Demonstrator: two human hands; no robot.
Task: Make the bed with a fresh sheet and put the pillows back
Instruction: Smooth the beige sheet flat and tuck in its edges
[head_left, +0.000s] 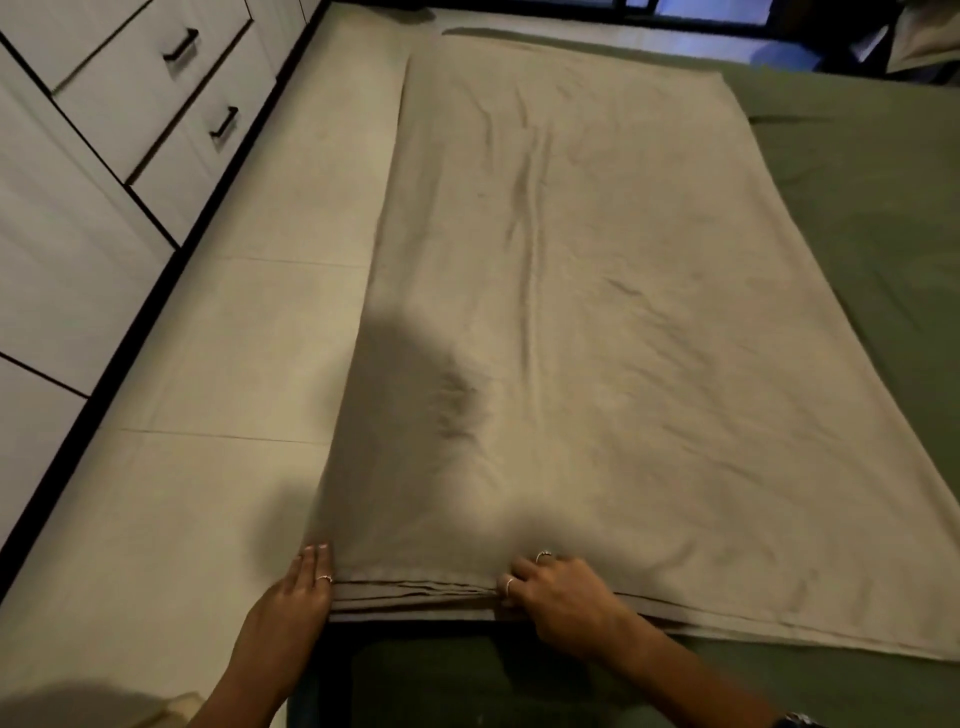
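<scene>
Both hands, left hand and right hand, press the folded beige sheet on the bed

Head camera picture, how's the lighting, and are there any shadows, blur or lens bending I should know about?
Head view: dim, warm light; a dark soft shadow falls across the tan sheet near the left hand and right hand. Head view: the far end by the window is darkest. Head view: wide-angle bending slants the drawers; the image is slightly soft overall.
</scene>
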